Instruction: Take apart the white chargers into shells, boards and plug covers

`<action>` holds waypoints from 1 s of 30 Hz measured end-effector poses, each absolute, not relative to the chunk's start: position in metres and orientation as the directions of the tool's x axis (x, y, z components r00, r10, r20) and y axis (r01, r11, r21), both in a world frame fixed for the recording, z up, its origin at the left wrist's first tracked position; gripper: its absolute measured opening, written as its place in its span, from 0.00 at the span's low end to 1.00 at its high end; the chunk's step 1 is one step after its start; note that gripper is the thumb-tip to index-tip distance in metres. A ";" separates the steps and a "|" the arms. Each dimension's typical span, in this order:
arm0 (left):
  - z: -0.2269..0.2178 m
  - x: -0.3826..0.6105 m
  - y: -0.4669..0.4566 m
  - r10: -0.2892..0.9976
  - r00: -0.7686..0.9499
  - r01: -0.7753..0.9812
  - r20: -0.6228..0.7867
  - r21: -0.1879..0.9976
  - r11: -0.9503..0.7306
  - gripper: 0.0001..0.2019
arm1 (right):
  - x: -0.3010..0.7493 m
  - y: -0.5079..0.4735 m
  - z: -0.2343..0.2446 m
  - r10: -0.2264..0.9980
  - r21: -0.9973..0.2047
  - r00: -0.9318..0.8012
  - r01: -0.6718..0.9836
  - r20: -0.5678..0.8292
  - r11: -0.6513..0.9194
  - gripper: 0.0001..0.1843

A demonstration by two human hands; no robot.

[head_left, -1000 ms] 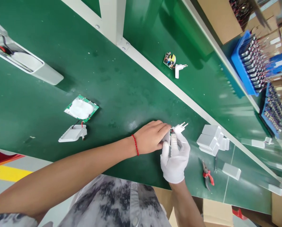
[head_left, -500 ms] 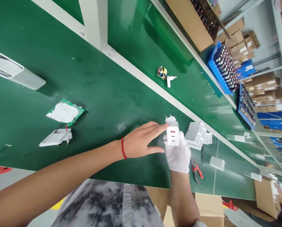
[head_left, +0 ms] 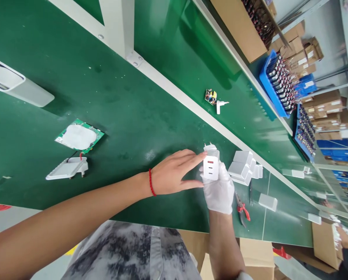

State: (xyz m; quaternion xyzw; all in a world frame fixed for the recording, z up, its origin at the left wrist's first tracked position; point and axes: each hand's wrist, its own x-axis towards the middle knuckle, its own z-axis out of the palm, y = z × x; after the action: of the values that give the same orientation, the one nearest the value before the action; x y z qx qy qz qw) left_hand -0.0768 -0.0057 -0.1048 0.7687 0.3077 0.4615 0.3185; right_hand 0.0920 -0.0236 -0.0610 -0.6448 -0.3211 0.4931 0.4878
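Note:
A white USB wall charger [head_left: 211, 168], with one red-lined port and two dark slots facing up, rests in my gloved right hand [head_left: 219, 191]. The glove's fingers are wrapped around and under it. Metal prongs show at its far end. My bare left hand [head_left: 176, 173], wearing a red cord at the wrist, reaches in from the left. Its fingers are stretched out and the thumb is apart. The index fingertip is at the charger's upper left edge, while the thumb tip points at the glove. Nothing is held in this hand.
Right of the glove lie stacked white casings [head_left: 242, 167] and red-handled pliers [head_left: 242, 210]. To the left are a green circuit board [head_left: 96, 134] and a white plug shell [head_left: 64, 170]. A metal rail [head_left: 180, 95] crosses the green bench; beyond it sits a blue bin [head_left: 267, 81] of parts.
The camera view has shifted slightly, so the bench items sit a little differently. Both hands and the charger keep nearly the same pose.

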 end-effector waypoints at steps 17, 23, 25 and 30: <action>-0.110 -0.081 0.002 0.820 0.531 0.432 0.213 0.764 -0.478 0.26 | 0.185 0.128 -0.033 0.875 -0.459 0.362 0.868 0.321 -0.191 0.16; -0.097 -0.086 -0.002 0.794 0.588 0.496 0.154 0.707 -0.505 0.21 | 0.243 0.218 -0.049 0.839 -0.402 0.486 0.838 0.245 -0.368 0.16; -0.087 -0.085 -0.002 0.780 0.613 0.513 0.127 0.687 -0.515 0.21 | 0.252 0.223 -0.055 0.846 -0.365 0.493 0.840 0.203 -0.402 0.17; -0.070 -0.060 0.013 0.716 0.693 0.469 0.085 0.700 -0.538 0.21 | 0.264 0.208 -0.041 0.898 -0.210 0.432 0.889 0.085 -0.408 0.16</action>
State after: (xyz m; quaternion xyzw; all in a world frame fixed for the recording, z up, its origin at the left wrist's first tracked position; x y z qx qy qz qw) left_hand -0.0604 0.0129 -0.0695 0.8573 0.3456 0.1843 0.3342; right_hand 0.2638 0.2085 -0.0412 -0.8387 -0.5326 0.0206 0.1119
